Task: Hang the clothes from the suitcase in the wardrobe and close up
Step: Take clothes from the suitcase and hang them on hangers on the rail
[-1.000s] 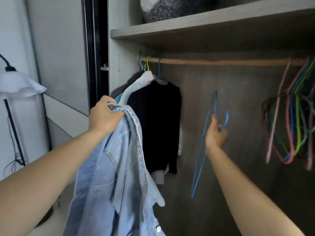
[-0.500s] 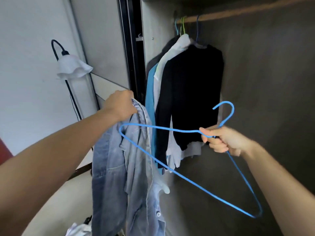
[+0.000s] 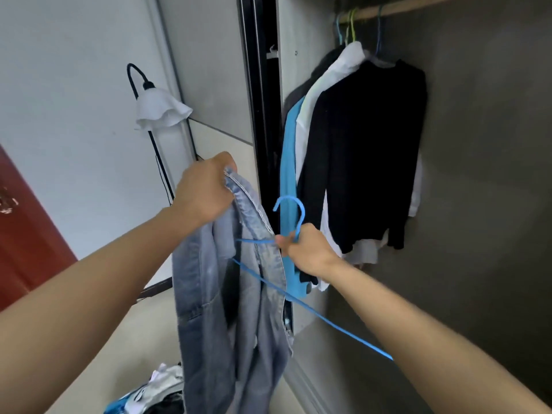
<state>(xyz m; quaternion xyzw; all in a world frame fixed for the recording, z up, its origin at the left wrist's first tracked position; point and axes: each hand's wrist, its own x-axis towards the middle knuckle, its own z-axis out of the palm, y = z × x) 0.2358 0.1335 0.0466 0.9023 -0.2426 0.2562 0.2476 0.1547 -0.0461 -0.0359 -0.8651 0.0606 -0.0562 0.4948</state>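
At the far left I see the edge of a reddish-brown door, and beside it a floor lamp with a white frilled shade stands against the pale wall. Low in the view a heap of clothes lies on the floor, partly hidden; I cannot tell what it lies in.

The left hand is raised in front of the wardrobe's black door frame. Its fingers are curled tight round the collar of a pale denim shirt, which hangs straight down from that grip, clear of the floor.

Just to the right, the right hand pinches a blue wire hanger at the neck below its hook, fingers closed round the wire, hook pointing up. The hanger's left end lies across the open front of the shirt and touches the denim; I cannot tell how far it goes inside. Its long lower bar slants down to the right, under the right forearm.

Behind the hands, inside the wardrobe, a wooden rail carries a blue garment, a white shirt and a black sweater, packed close together at the rail's left end. To their right is the dark back panel.
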